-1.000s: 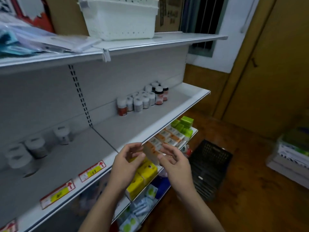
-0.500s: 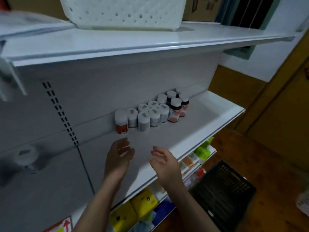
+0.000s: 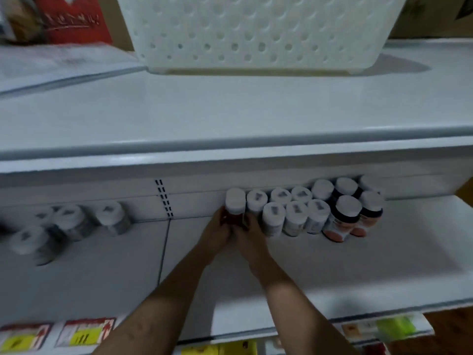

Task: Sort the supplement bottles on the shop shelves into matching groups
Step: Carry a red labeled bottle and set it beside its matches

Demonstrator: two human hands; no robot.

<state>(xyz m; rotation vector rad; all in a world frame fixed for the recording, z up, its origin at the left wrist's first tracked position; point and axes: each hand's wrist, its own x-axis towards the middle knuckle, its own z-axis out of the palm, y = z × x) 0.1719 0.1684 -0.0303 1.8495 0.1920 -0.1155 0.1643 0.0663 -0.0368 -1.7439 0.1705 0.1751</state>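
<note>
The red-labelled bottle (image 3: 235, 204) stands against the back edge of the shelf (image 3: 332, 267), leftmost of its cluster, with the left hand (image 3: 216, 233) and right hand (image 3: 253, 238) curled round its body. Wedged beside the white bottles (image 3: 273, 217), the right hand could topple them on lifting.

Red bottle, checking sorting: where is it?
Head view, centre: the red bottle is at the left end of the bottle row, gripped by the left hand and right hand.

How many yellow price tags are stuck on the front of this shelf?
2. Both are on the front edge of the shelf, bottom left: one price tag at the far left, the other just right of it. More may be hidden beyond the picture's edge.
</note>
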